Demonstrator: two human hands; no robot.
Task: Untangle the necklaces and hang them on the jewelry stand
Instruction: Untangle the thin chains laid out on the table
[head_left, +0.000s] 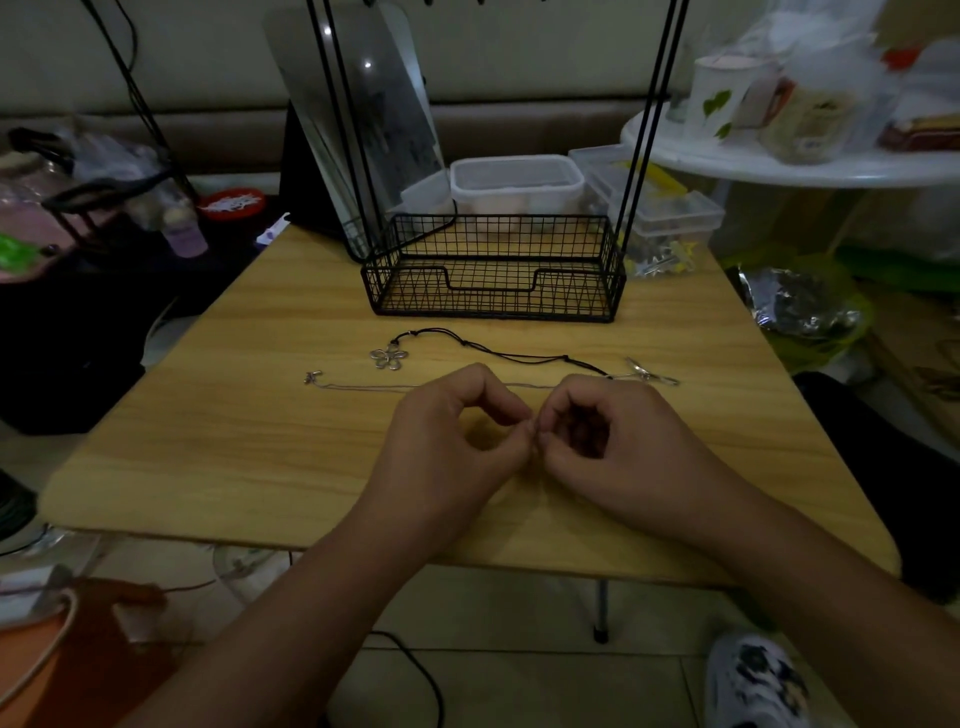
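Necklaces lie across the middle of the frame on the pale wood-grain surface (208, 441): a black cord necklace (519, 355) with small knots runs from a silver open-petalled flower pendant (388, 357) at centre left toward a bent silver piece (652, 371) at centre right, and just below it a thin silver chain (363, 387) stretches in a nearly straight line from a small clasp-like end at the left until it passes behind our hands. Our left hand (447, 441) and right hand (618, 441) meet at the centre of the frame, fingers curled, thumb and forefinger tips pressed together in a tight pinching grip on each side; what they pinch is too fine to see, though the chain leads straight to them. Above, in the upper middle of the frame, stands the jewelry stand (493, 270), a black wire-mesh tray with a dipped front rim and thin black uprights rising out of the top of the frame. Behind it sit clear plastic boxes (514, 182) with lids and a tilted, rounded mirror (363, 114). At the upper right a white round table (779, 166) carries a white cup with green leaf shapes and wrapped goods.
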